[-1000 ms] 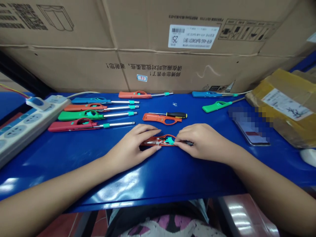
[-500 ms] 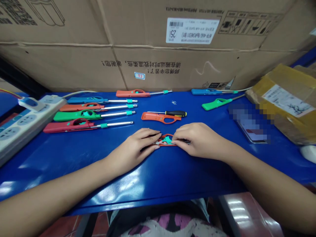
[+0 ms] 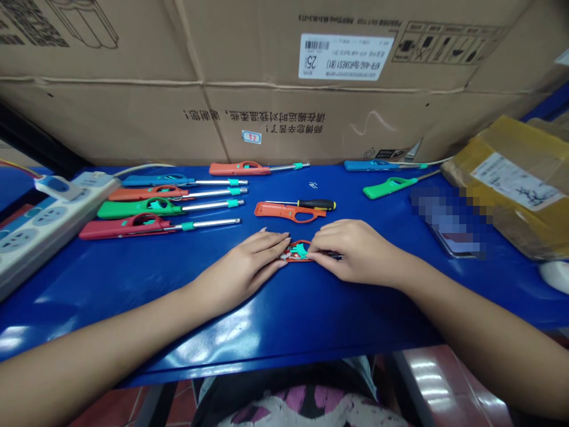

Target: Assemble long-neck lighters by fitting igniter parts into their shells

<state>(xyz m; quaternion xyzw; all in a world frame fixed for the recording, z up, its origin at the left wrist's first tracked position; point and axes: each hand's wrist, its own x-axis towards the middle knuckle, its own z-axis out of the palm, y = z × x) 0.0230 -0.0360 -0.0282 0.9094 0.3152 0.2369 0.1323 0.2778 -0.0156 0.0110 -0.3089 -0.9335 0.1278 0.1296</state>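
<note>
Our right hand (image 3: pixel 355 252) is curled, its fingertips pinched on the opened lighter (image 3: pixel 299 251) just beside the teal trigger. Our left hand (image 3: pixel 249 264) lies flat with its fingers stretched over the lighter's left part, pressing it onto the blue table (image 3: pixel 284 320) rather than closing round it. The lighter lies flat near the middle of the table, between our two hands.

It is an orange half shell with its cover off. Inside we see the teal trigger piece and some small pale parts; the rest is hidden under our fingers. A dark thin end pokes out under the right hand.

Just behind it lie a loose orange shell (image 3: pixel 288 212) and a screwdriver (image 3: pixel 316 204) with a black and yellow handle, touching each other. Further left, four whole lighters lie in a neat row: blue lighter (image 3: pixel 160 179), orange lighter (image 3: pixel 151 193), green lighter (image 3: pixel 142 208), red lighter (image 3: pixel 128 227). Another orange one (image 3: pixel 240 168) sits at the back, and two more (image 3: pixel 386 188) lie to the right.

The big cartons (image 3: pixel 267 89) along the back and the taped parcel (image 3: pixel 515 184) at the right are shut, so we cannot see their contents. A power strip (image 3: pixel 40 219) borders the left side and a phone (image 3: pixel 448 234) lies to the right. The near strip of table up to its front edge is bare.
</note>
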